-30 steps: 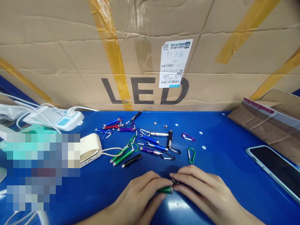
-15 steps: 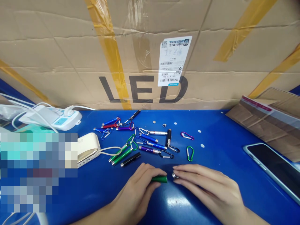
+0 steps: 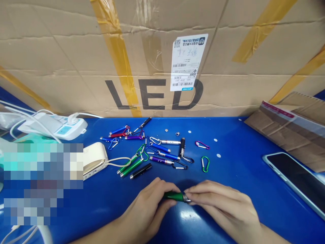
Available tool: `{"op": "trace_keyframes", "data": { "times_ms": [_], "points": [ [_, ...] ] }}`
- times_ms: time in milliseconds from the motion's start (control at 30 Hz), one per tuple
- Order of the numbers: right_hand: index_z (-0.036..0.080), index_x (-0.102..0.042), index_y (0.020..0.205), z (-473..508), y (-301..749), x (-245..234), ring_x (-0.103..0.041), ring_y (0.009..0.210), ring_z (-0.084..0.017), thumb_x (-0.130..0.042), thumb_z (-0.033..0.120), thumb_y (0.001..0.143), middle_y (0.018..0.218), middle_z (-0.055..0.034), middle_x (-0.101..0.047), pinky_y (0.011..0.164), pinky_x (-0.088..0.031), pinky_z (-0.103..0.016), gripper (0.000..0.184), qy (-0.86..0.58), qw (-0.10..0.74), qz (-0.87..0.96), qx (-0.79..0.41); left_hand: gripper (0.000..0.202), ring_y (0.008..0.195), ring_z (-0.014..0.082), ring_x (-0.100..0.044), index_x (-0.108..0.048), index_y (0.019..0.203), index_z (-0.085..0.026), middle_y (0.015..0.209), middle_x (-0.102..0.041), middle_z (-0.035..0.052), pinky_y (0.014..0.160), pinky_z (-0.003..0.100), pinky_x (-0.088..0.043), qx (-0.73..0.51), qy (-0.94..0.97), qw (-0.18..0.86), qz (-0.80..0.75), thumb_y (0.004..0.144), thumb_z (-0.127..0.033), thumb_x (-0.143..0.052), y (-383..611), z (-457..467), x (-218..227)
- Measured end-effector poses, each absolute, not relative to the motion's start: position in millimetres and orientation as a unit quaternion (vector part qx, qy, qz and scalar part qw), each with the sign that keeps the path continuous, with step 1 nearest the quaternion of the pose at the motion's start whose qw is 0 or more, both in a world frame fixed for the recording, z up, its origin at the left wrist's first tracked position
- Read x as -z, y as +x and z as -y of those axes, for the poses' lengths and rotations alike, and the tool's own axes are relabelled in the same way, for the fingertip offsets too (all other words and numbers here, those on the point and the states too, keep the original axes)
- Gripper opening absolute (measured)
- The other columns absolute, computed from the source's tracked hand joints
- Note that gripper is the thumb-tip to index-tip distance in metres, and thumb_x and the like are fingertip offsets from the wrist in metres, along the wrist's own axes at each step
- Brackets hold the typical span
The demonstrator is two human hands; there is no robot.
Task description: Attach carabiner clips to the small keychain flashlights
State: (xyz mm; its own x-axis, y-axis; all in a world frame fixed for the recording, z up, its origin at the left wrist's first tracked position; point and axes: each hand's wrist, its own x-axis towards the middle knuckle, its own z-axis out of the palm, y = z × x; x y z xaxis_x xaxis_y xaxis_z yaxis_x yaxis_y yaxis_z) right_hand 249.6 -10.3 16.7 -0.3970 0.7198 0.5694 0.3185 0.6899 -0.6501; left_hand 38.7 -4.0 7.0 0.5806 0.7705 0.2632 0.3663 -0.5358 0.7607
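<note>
At the near edge of a blue table [image 3: 236, 159], around 6 o'clock, the left hand [image 3: 146, 206] is closed around the body of a green pen light [image 3: 175, 196], which lies nearly level just above the tabletop. The right hand [image 3: 220, 201] comes in from 5 o'clock, its fingertips [image 3: 195, 191] closed on the pen light's silver end [image 3: 187, 199], so both hands grip the same piece.

Beyond the hands, from 11 to 1 o'clock, lies a loose scatter of pen lights in green, blue, purple, red, black and silver, many with clips attached. The nearest is a black pen light [image 3: 141, 171], at about 12 o'clock from the hands. A green clip [image 3: 205, 164] and a pink clip [image 3: 202, 145] lie apart at 1 o'clock, with small round stickers [image 3: 215, 140] near them.

A cream power bank [image 3: 93, 158] with a cord sits at 10 o'clock, and a white power strip [image 3: 52, 130] lies past it. A phone [image 3: 291, 179] rests at 3 o'clock. A large cardboard box [image 3: 152, 51] printed "LED" stands along the far edge. At 9 o'clock, a blurred patch hides part of the view.
</note>
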Motion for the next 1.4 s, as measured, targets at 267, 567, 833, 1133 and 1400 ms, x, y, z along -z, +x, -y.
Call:
{"op": "trace_keyframes", "data": {
  "times_ms": [267, 567, 833, 1133, 1400],
  "points": [
    [0.015, -0.065, 0.088, 5, 249, -23, -0.064, 0.07, -0.011, -0.054, 0.014, 0.087, 0.077, -0.0037, -0.068, 0.06, -0.054, -0.019, 0.012, -0.306, 0.393, 0.849, -0.178, 0.014, 0.072, 0.0131, -0.054, -0.05, 0.098, -0.018, 0.081, -0.061, 0.0037, 0.066, 0.022, -0.046, -0.354, 0.833, 0.31, -0.293, 0.089, -0.009, -0.043, 39, 5, 1],
    [0.015, -0.062, 0.067, 12, 250, -20, -0.047, 0.048, -0.014, -0.026, 0.012, 0.094, 0.053, -0.0019, -0.053, 0.043, -0.036, -0.027, 0.045, -0.276, 0.229, 0.932, -0.044, 0.019, 0.059, 0.0121, -0.044, -0.048, 0.08, -0.016, 0.069, -0.058, 0.0026, 0.061, 0.025, -0.039, -0.247, 0.916, 0.211, -0.235, 0.091, -0.007, -0.035, 38, 7, -4],
    [0.015, -0.061, 0.068, 20, 240, -10, -0.049, 0.052, -0.012, -0.029, 0.021, 0.096, 0.058, -0.003, -0.057, 0.048, -0.038, -0.024, 0.043, -0.328, 0.25, 0.882, -0.227, 0.027, 0.059, 0.0125, -0.04, -0.047, 0.071, -0.016, 0.066, -0.057, 0.0019, 0.06, 0.025, -0.034, -0.258, 0.928, 0.115, -0.244, 0.093, -0.01, -0.033, 39, 8, -6],
    [0.014, -0.061, 0.064, 23, 229, -16, -0.05, 0.04, -0.006, -0.044, 0.022, 0.089, 0.047, 0.002, -0.054, 0.039, -0.038, -0.013, 0.031, -0.423, 0.216, 0.698, -0.536, 0.022, 0.061, 0.0125, -0.041, -0.045, 0.075, -0.018, 0.075, -0.063, -0.0001, 0.059, 0.025, -0.033, -0.293, 0.913, 0.149, -0.242, 0.085, 0.0, -0.039, 37, 7, -3],
    [0.016, -0.057, 0.056, 14, 229, -16, -0.055, 0.043, -0.007, -0.048, 0.025, 0.088, 0.049, 0.0017, -0.059, 0.043, -0.044, -0.013, 0.034, -0.419, 0.243, 0.726, -0.489, 0.017, 0.065, 0.0117, -0.046, -0.049, 0.077, -0.019, 0.076, -0.063, 0.0, 0.063, 0.023, -0.039, -0.324, 0.873, 0.212, -0.297, 0.086, -0.005, -0.047, 40, 7, 2]
  ]
}}
